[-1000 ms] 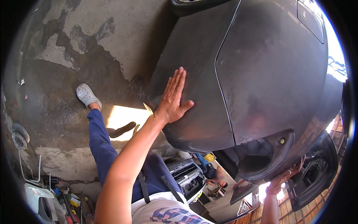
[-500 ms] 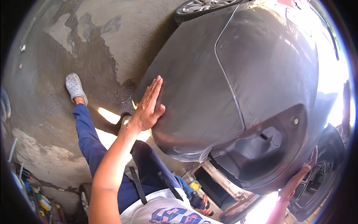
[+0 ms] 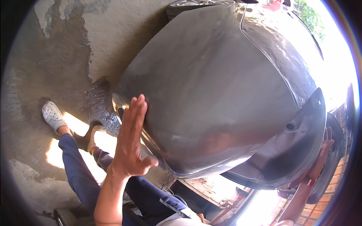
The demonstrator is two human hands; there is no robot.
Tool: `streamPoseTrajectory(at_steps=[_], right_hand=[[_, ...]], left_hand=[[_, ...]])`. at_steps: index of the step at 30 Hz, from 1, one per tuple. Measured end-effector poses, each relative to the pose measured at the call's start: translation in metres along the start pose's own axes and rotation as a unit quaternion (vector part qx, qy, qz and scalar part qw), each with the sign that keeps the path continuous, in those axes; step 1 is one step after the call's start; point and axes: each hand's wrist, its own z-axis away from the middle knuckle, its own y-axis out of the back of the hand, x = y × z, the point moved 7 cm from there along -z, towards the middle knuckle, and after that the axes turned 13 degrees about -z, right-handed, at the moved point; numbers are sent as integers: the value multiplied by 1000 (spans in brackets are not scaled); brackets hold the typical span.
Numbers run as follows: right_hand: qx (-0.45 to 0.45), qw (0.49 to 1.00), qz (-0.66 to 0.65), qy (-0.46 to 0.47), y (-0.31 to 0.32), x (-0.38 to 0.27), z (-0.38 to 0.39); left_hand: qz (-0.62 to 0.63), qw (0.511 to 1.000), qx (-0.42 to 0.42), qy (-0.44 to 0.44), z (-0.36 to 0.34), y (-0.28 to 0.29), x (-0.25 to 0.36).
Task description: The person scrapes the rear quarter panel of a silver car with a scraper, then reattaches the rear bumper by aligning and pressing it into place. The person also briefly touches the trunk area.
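A large dark grey car bumper fills the middle and right, at the corner of a car. A curved seam divides it from the grey body panel above. At its lower right is a hollow dark recess with a round hole. My left hand is raised at the bumper's left edge, fingers stretched together and thumb apart; whether it touches cannot be told. My right hand lies along the outer right side of the recess, fingers extended. Neither hand grips anything.
A wheel shows at the top, beyond the bumper. My feet in pale clogs stand on a damp concrete floor. A dark rounded part is beside my right hand, above brickwork. Strong sunlight washes out the right side.
The view has shifted, and the bumper looks larger and turned. My left hand sits lower and further left in the picture; my right hand sits higher and further right. Both stay beside the bumper.
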Motion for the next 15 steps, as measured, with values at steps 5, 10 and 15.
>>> streamPoseTrajectory(at_steps=[5, 10, 15], right_hand=[[8, 999, -20, -39, 7, 4, 6], [10, 997, -36, -61, 11, 4, 9], [7, 996, -42, -75, 8, 0, 8]], left_hand=[[7, 1000, 20, 1, 16, -16, -10], [-3, 999, 50, -7, 9, -17, -5], [10, 998, 62, -16, 2, -17, -3]])
